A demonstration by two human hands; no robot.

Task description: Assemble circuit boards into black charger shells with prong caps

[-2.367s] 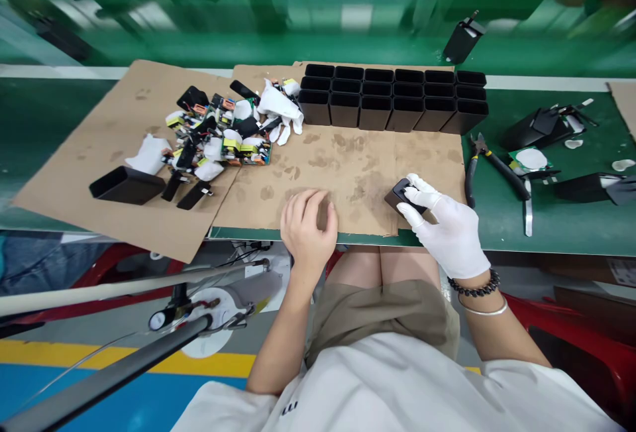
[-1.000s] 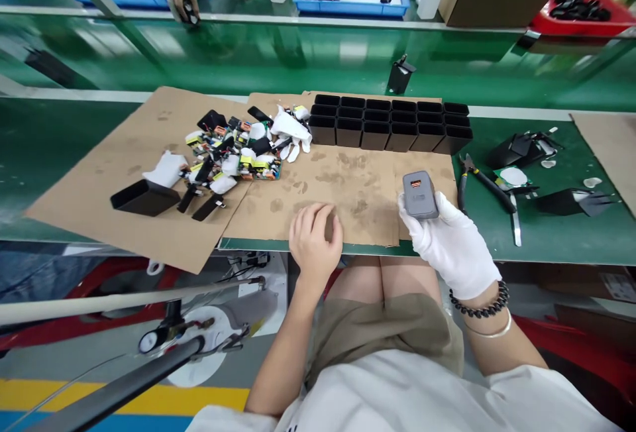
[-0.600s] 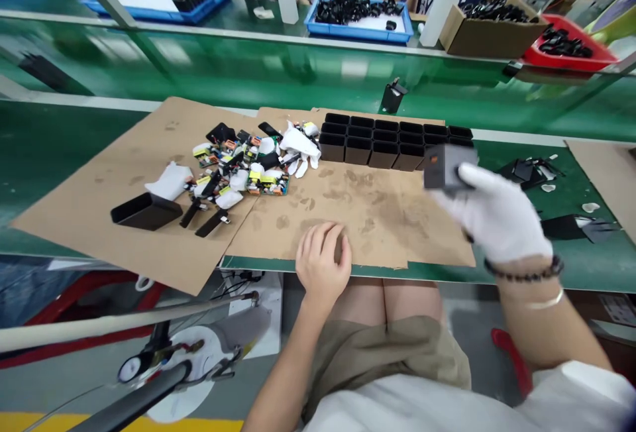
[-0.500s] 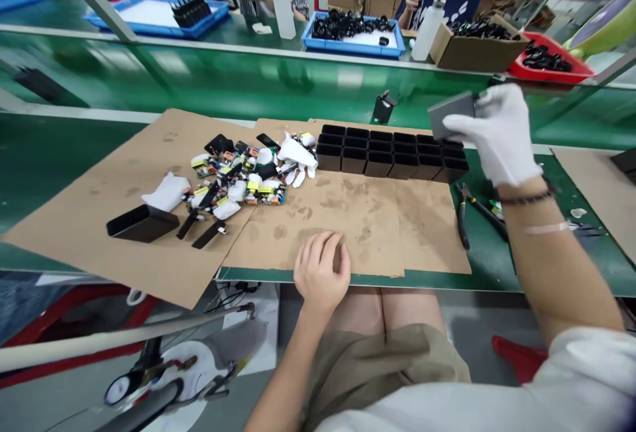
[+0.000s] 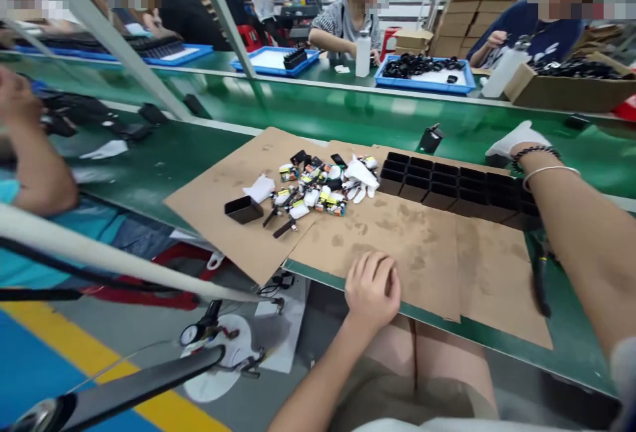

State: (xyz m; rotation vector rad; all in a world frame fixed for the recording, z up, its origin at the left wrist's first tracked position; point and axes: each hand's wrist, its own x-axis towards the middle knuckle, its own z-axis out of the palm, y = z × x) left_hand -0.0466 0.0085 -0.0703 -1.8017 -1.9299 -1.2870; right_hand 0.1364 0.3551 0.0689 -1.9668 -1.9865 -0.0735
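My bare left hand [image 5: 371, 289] rests on the near edge of the brown cardboard sheet [image 5: 422, 253], fingers curled under, nothing visible in it. My right hand [image 5: 517, 140], in a white glove with bracelets at the wrist, is stretched far out past the rows of open black housings [image 5: 447, 183] to the edge of the green conveyor belt [image 5: 318, 110]. Its fingers face away from me and are hidden. I cannot see the grey charger there. A pile of small circuit boards and white scraps [image 5: 318, 190] lies left of the housings.
A single black housing [image 5: 243, 209] lies on its side left of the pile. One black charger [image 5: 430, 138] stands on the belt. Pliers [image 5: 539, 273] lie under my right forearm. A co-worker's arm [image 5: 30, 154] is at far left. Across the belt, people sit by blue trays [image 5: 424, 77].
My right hand lifted the grey charger off the cardboard and carried it up and away over the housings to the belt. My view swung up and left. My left hand stayed put.
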